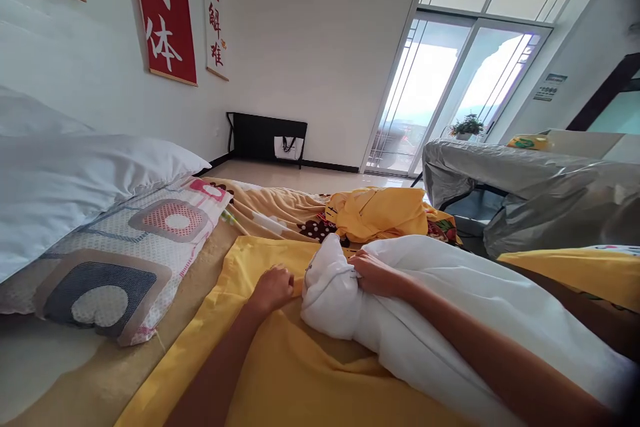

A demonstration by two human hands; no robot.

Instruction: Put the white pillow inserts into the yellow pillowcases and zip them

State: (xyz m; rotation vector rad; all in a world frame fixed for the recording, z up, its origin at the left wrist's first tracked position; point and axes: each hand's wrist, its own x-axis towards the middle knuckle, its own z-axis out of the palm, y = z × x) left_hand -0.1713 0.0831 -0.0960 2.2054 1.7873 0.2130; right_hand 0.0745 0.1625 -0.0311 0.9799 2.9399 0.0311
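Note:
A bulky white quilt [450, 313] lies rolled along a yellow cover sheet [280, 373] on the bed. My right hand [375, 273] rests on top of the roll near its bunched end, fingers gripping the white fabric. My left hand [274, 288] sits on the yellow sheet just left of that end, fingers curled on the yellow cloth, touching or nearly touching the white roll.
A patterned pillow [125, 253] and a white pillow [75, 187] lie at the left by the wall. A crumpled yellow cloth [380, 212] sits on a tan blanket [270, 210] beyond the hands. A grey-covered piece of furniture [525, 180] stands at the right, a glass door [440, 93] behind.

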